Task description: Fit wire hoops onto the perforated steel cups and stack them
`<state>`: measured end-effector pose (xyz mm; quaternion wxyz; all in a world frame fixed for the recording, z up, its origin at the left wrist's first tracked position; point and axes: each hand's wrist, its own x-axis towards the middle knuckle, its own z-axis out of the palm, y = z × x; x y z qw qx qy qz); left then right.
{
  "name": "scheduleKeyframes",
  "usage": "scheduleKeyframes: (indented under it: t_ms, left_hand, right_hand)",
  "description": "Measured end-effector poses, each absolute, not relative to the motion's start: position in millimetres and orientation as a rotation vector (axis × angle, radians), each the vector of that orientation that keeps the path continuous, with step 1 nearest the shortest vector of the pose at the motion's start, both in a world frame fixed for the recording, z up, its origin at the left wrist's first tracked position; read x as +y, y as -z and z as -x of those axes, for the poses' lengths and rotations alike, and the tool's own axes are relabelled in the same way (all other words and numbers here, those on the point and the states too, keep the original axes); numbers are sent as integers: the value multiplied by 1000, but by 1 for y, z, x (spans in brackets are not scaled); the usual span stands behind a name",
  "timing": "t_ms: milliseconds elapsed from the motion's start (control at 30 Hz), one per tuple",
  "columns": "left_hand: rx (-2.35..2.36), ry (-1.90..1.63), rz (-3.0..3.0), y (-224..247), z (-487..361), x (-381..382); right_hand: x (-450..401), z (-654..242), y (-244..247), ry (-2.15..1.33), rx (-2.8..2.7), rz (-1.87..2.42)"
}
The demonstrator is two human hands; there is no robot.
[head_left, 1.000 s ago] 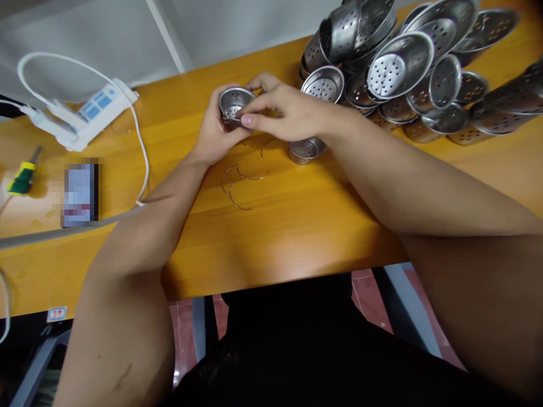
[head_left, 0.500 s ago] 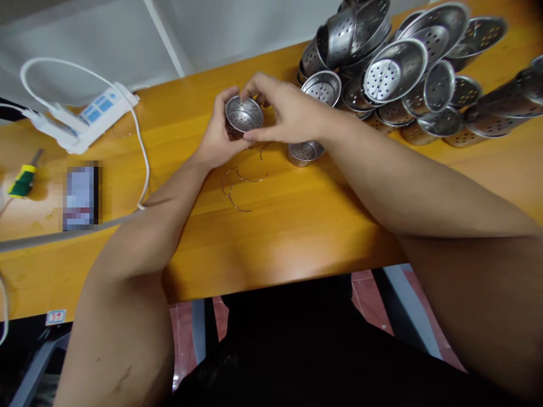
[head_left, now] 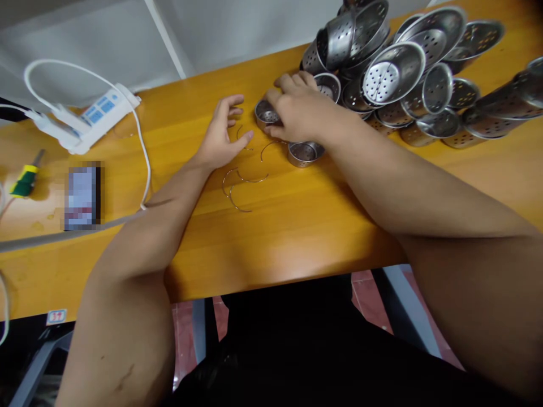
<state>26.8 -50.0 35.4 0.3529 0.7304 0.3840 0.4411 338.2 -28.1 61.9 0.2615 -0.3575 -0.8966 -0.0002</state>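
Observation:
Small perforated metal cups and thin curved wires are around my hands on the wooden table. My right hand (head_left: 297,107) grips a small perforated metal cup (head_left: 266,115) by its right side, thumb at the near rim and fingers over the far side. The cup is upright, and its right part is hidden by the hand. My left hand (head_left: 223,135) is open and holds nothing, fingers apart, left of that cup. Curved wires (head_left: 253,180) lie on the table below my hands. A second perforated cup (head_left: 303,154) stands just below my right hand, partly covered by the wrist.
Several perforated metal cups (head_left: 394,73) are piled at the back right. On the left are a white power strip (head_left: 102,121) with cables, a yellow and green screwdriver (head_left: 25,180) and a blurred-out phone-like object (head_left: 82,196). The table's front edge is close to my body.
The perforated cup has moved right, out of my left hand, with my right hand on it. My left hand has opened. More of the curved wires show between the hands.

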Motion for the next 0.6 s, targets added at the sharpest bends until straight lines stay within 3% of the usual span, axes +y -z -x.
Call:
scheduleKeyframes:
  t_ms: [267,467,600]
  left_hand:
    - [1015,-1185,-1878,-39,-26,-50]
    - [993,-1180,-1869,-42,-25,-52]
    - [1006,-1181,-1881,-40,-25,-52]
  right_hand:
    - [-69,-304,-115,-455,-2507,888]
    - [-53,-317,-101,-298,-2385,973]
    - [-62,-324,-126,-263,-2403,969]
